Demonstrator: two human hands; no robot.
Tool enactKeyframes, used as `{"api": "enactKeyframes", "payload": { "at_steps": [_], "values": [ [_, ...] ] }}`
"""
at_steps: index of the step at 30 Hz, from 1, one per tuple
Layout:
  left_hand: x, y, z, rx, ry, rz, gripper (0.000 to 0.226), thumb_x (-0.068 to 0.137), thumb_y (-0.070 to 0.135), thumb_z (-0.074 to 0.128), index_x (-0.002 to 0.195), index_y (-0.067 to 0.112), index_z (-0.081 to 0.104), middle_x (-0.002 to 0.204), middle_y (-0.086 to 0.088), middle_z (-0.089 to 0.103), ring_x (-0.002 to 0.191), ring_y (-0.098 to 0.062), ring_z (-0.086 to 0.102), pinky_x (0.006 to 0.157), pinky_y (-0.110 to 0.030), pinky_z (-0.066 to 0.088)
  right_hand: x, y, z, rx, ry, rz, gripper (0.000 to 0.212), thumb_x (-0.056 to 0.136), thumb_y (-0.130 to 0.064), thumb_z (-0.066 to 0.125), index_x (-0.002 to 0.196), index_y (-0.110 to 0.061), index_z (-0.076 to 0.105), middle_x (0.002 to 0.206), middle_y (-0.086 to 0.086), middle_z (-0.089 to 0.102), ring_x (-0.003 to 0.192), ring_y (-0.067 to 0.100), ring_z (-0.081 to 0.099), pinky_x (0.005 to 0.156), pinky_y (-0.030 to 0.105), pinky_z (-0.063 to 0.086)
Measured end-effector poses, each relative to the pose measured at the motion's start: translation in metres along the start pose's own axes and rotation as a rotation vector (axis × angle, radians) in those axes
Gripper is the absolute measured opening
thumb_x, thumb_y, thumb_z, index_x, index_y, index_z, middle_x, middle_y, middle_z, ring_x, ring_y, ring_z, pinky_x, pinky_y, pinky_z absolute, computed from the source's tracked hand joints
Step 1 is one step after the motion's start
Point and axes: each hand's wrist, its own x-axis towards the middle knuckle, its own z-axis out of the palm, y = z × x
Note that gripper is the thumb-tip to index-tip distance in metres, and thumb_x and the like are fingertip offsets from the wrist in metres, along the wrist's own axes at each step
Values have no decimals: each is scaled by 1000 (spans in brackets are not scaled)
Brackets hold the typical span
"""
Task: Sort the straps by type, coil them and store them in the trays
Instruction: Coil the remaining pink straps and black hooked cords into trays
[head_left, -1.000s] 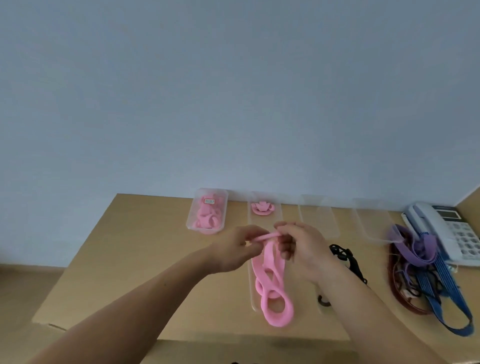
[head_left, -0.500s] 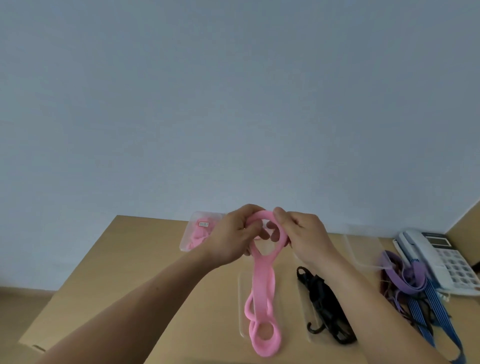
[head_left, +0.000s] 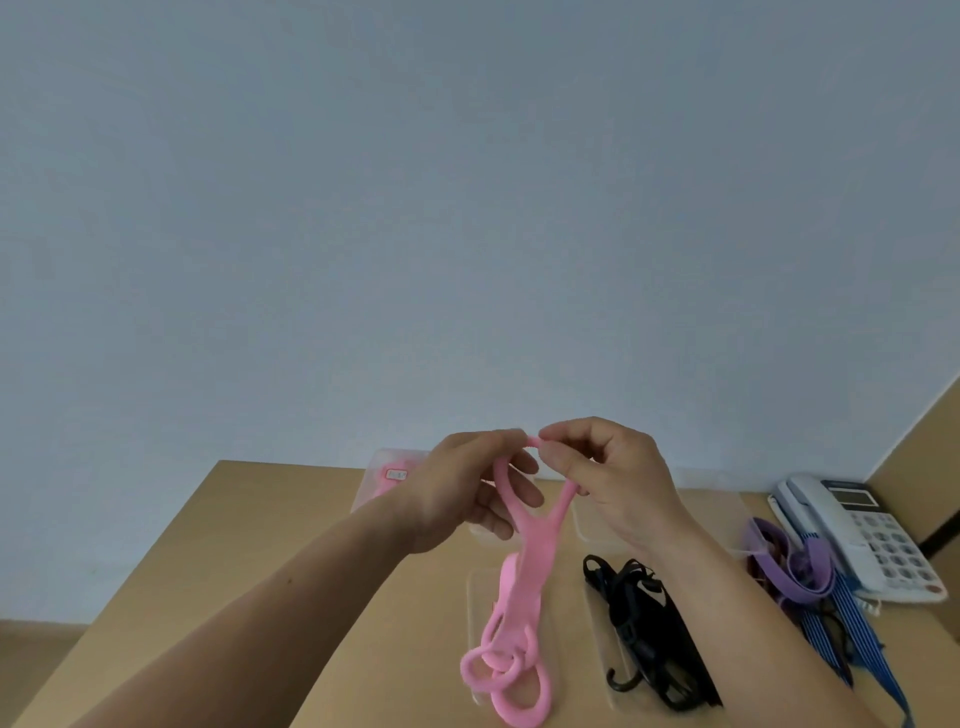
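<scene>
- Pinching the uncoiled pink strap (head_left: 535, 551) by its loop are the left hand (head_left: 462, 493) and right hand (head_left: 613, 483).
- One tray (head_left: 363, 493) holds pink straps (head_left: 385, 486); black straps (head_left: 644, 623) and, beside the telephone (head_left: 872, 535), purple straps (head_left: 779, 566) and blue straps (head_left: 841, 623) wait.

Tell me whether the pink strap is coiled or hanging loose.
Hanging loose: the pink strap dangles uncoiled, its top loop pinched between the left hand and right hand.

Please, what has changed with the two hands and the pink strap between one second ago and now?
The left hand and the right hand raised the top end of the pink looped rubber strap and spread its top loop open between them. Both still pinch it; nothing was let go. The black hooked strap, the purple flat strap and the white desk telephone stayed in place.
</scene>
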Motion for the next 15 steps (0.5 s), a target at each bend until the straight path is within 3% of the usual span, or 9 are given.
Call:
{"api": "enactKeyframes", "payload": {
  "at_steps": [4, 8, 13, 15],
  "values": [
    [1, 1, 3, 14, 25, 19, 46, 85, 46, 61, 101, 4, 67, 93, -20, 72, 69, -32, 61, 58, -35, 54, -1, 1, 0, 0, -2, -27, 12, 81, -21, 79, 84, -31, 76, 83, -10, 74, 83, 7, 69, 67, 19, 55],
    [1, -1, 1, 56, 24, 101, 20, 84, 23, 65, 98, 7, 66, 91, -15, 73, 73, -32, 64, 60, -35, 55, -3, 7, 0, -70, -21, -39, 23, 82, -12, 77, 85, -34, 73, 85, -8, 74, 85, 14, 69, 71, 25, 55],
    [-1, -6, 6, 226, 159, 239, 9, 91, 3, 61, 97, 5, 68, 85, -11, 73, 66, -29, 64, 62, -38, 56, -3, 9, -3, -45, -18, -4, 7, 85, -27, 74, 92, -30, 72, 75, -17, 68, 63, 6, 58, 58, 18, 47],
    [-3, -6, 9, 306, 218, 304, 12, 91, 3, 60, 94, 9, 70, 84, -7, 73, 61, -22, 63, 57, -29, 54, -2, 8, -5, -74, -20, 18, 16, 91, -36, 66, 90, -22, 73, 67, -14, 66, 53, 9, 52, 53, 17, 44]
  ]
}}
